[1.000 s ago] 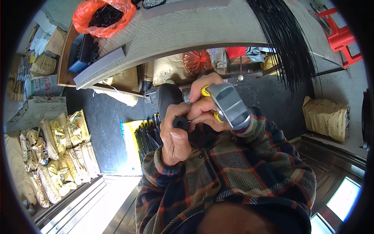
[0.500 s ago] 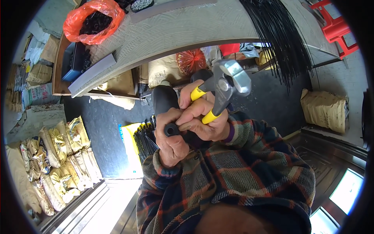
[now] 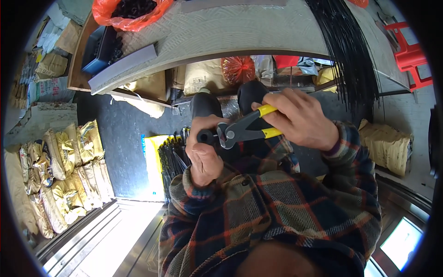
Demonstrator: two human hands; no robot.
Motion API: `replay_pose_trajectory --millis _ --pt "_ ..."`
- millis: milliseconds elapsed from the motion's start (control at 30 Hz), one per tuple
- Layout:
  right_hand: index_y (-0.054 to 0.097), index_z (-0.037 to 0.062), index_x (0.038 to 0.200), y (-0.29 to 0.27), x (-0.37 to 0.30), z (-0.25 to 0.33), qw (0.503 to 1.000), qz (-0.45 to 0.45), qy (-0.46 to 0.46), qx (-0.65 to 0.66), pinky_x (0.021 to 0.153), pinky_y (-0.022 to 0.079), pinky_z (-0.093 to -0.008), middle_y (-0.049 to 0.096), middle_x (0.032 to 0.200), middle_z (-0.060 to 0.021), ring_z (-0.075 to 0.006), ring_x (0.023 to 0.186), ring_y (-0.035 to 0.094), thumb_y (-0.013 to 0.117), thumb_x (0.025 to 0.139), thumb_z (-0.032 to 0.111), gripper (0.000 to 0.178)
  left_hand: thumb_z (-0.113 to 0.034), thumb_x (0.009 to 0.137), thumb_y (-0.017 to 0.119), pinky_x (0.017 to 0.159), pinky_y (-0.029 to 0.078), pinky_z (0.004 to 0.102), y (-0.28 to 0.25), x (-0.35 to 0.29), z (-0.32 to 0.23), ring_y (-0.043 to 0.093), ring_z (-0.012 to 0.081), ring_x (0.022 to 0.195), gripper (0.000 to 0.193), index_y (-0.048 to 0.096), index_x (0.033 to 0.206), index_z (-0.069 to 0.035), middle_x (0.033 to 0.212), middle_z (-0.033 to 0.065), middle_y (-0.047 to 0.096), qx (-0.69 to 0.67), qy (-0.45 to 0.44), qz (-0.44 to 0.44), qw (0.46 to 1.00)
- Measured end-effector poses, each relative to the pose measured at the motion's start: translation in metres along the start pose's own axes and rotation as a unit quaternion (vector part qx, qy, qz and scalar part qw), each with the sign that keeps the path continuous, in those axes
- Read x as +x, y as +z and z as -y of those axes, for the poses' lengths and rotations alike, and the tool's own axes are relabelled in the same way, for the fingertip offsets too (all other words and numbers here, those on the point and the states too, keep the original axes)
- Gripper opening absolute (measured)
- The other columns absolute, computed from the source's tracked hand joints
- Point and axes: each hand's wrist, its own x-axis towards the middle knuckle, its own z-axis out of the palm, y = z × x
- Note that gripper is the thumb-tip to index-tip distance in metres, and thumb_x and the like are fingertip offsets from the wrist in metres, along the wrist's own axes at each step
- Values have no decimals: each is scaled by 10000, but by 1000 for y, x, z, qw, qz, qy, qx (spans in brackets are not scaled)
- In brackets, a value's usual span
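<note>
My left hand (image 3: 203,161) grips a short black tube-like piece (image 3: 203,136) with a round hole in its end facing up. In my right hand (image 3: 302,120) are end-cutting pincers (image 3: 244,130) with yellow grips, their handles spread apart. The pincers' metal jaws sit right beside the black piece, close to my left fingers. Whether the jaws bite on anything there is too small to tell. Both hands are above my lap, in front of the table edge.
Ahead stands a table (image 3: 240,34) holding an orange plastic bag (image 3: 102,13) of black parts and a blue bin (image 3: 96,60). Long black strands (image 3: 346,55) hang over its right side. More black strips (image 3: 174,154) lie left of my legs. Stacked sacks (image 3: 74,173) line the left.
My right hand has drawn away to the right and turned the pincers, so their jaws now point left at the black piece. My left hand still holds that piece.
</note>
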Motion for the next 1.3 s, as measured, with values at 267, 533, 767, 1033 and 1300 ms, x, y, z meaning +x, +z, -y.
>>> replay_pose_trajectory --millis 267,533,767,1033,1300 --pt "596 39 989 -15 20 -6 993 45 -14 -112 863 424 -418 468 1092 -79 -198 993 525 534 803 148 224 -780 734 267 499 389 214 0 3 -1 471 110 581 845 486 991 -6 740 51 490 -45 -51 2 998" --pt "550 44 861 -24 32 -7 972 56 -65 -217 824 439 -392 474 1080 -89 -236 949 522 543 769 194 177 -761 754 257 508 373 224 -3 3 8 455 113 561 862 466 1078 10 745 55 487 -37 -13 -10 999" --pt "491 35 800 -22 38 -18 971 206 -110 -56 736 450 -387 477 1033 -149 -255 853 534 565 731 161 161 -766 755 188 524 378 188 0 0 8 463 74 607 894 472 1136 -8 851 45 505 34 -14 -33 999" --pt "476 -10 910 -24 40 -25 941 253 -33 223 767 444 -367 472 1026 -134 -271 912 546 572 752 34 190 -625 860 303 598 365 203 -20 7 9 476 77 649 745 521 1113 40 929 85 568 -145 -2 105 984" --pt "417 10 978 -56 64 -37 671 507 192 506 543 459 -292 557 740 -66 -158 601 589 511 849 39 163 -589 870 343 592 354 213 -16 6 13 427 78 631 662 528 1040 23 860 69 542 -181 19 176 967"
